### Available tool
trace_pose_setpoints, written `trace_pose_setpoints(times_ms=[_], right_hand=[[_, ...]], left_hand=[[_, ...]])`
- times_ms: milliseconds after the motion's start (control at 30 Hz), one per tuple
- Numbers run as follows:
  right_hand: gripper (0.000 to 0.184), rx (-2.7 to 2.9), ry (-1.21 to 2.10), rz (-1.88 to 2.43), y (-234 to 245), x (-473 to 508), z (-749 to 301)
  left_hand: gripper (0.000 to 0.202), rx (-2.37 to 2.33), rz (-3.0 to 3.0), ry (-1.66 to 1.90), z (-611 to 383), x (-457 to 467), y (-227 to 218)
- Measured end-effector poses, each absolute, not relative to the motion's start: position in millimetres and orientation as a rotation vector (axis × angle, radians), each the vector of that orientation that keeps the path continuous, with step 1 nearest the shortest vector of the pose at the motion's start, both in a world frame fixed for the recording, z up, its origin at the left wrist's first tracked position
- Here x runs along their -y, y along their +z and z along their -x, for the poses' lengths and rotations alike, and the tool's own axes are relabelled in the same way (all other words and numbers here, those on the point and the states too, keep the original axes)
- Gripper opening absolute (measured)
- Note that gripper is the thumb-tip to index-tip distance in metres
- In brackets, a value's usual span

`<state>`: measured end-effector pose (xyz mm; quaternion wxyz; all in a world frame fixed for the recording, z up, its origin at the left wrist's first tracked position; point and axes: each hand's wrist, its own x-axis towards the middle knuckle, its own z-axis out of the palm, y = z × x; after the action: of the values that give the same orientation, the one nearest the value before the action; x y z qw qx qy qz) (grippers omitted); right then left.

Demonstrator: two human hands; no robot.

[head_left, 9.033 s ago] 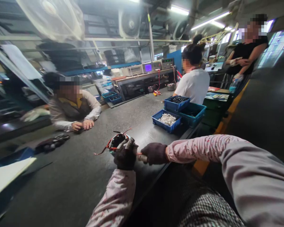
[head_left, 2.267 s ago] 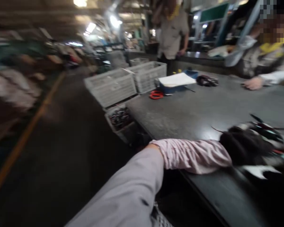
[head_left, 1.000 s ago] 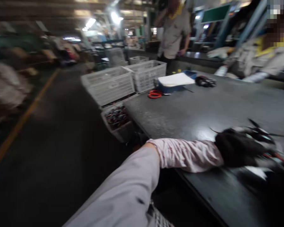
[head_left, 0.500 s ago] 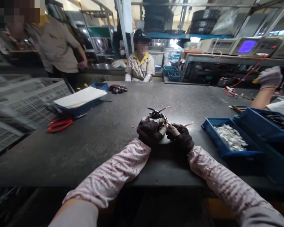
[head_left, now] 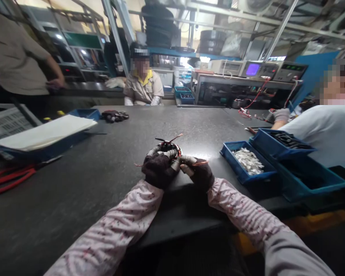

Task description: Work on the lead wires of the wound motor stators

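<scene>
Head view of a dark worktable [head_left: 103,180]. Centre: a small round wound coil [head_left: 169,147] w/ red and dark wire leads sticking out, resting on the table near its front edge. Left hand [head_left: 158,173], in a dark glove w/ pale fingertips, is curled round the coil's near-left side, fingers clasped on it. Right hand [head_left: 197,173], same type of glove, sits just beside the left, touching the coil's right side; fingers bent in, pinching what looks like a thin red lead, though the exact grip is partly hidden. Both forearms in pink patterned sleeves. Right of the hands: a blue tray [head_left: 232,147] holding small white parts, w/ further blue bins [head_left: 278,140] behind and beside it. Far left: red-handled cutters [head_left: 8,178] near a blue tray topped by a white sheet [head_left: 46,132]. Across the table, a seated person in a beige shirt [head_left: 143,90]; at right, a person in a white shirt [head_left: 324,130]. Test instruments [head_left: 255,69] on a shelf at rear right.
</scene>
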<state>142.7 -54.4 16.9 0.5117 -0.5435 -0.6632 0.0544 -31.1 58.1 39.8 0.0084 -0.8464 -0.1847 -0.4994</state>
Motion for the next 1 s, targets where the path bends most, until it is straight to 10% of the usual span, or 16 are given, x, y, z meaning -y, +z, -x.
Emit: trace_pose_setpoints(times_ms=[300, 1000], right_hand=[[0.03, 1.875, -0.499, 1.236, 27.7, 54.1, -149.1], [0.029, 1.585, -0.326, 1.199, 17.4, 39.9, -165.0]], left_hand=[[0.033, 0.597, 2.642, -1.554, 30.7, -57.4, 39.1], [0.024, 0.502, 2.663, -1.58, 30.3, -56.0, 40.4]])
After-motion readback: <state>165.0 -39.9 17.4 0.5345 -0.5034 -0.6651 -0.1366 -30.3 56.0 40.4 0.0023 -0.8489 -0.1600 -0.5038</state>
